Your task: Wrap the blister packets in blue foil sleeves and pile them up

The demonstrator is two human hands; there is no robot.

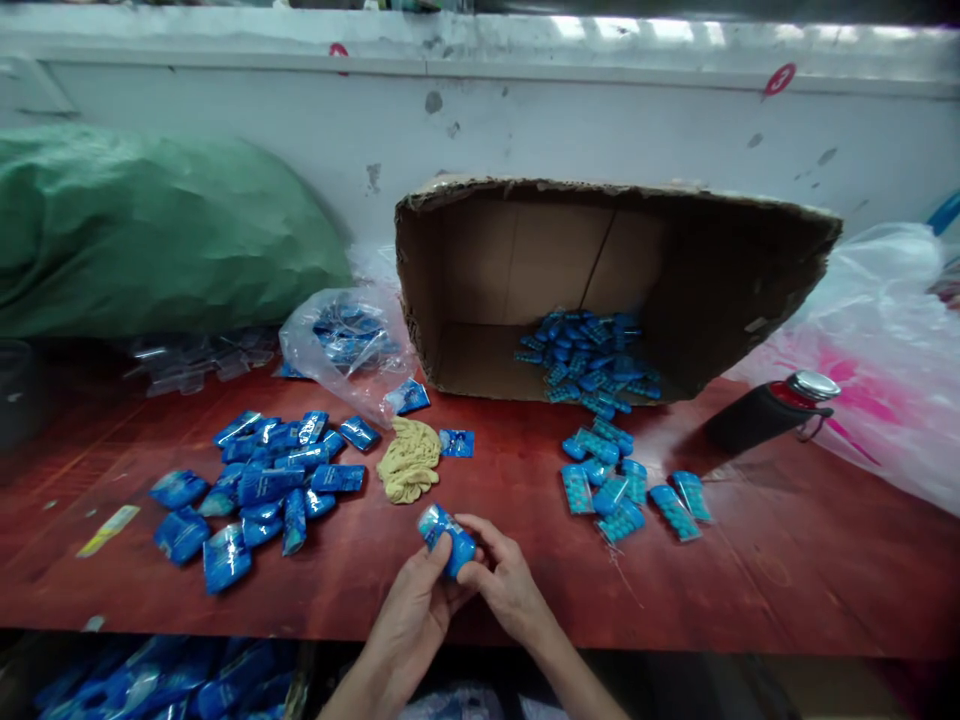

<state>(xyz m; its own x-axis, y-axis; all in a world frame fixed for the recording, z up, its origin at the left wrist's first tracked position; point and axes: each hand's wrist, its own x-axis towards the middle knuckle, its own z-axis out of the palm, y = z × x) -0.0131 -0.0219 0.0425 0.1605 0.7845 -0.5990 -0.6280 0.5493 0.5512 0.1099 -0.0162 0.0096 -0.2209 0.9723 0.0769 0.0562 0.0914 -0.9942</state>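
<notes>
Head view: a small blue packet (452, 545) is at the near middle of the worktop (795, 570), held up between both hands. The left hand (414, 598) is closed on it, with the thumb pressed across the packet's near face and the fingers partly hidden behind it. The right hand (511, 582) is half curled at the packet's right end, thumb and forefinger near each other; whether it grips too or only touches, I cannot tell. The packet leans, its clear top end toward the far left.

Just beyond the packet lies a crumpled yellow glove (410, 460), with a flat blue wrapper (457, 443) just to its right. To the left of the hands, well apart from them, a loose heap of shiny blue packets (270, 485) spreads over the worktop, and a yellow strip (109, 530) lies left of that. To the right, a group of clear-sided blue packs (600, 475) lies in front of a cardboard box (420, 290), which is on its side with its mouth facing near; more blue packs (585, 350) are piled inside. A dark bottle (757, 412) leans at the far right. At the far left are a clear bag (300, 335) and a large green sack (150, 230).
</notes>
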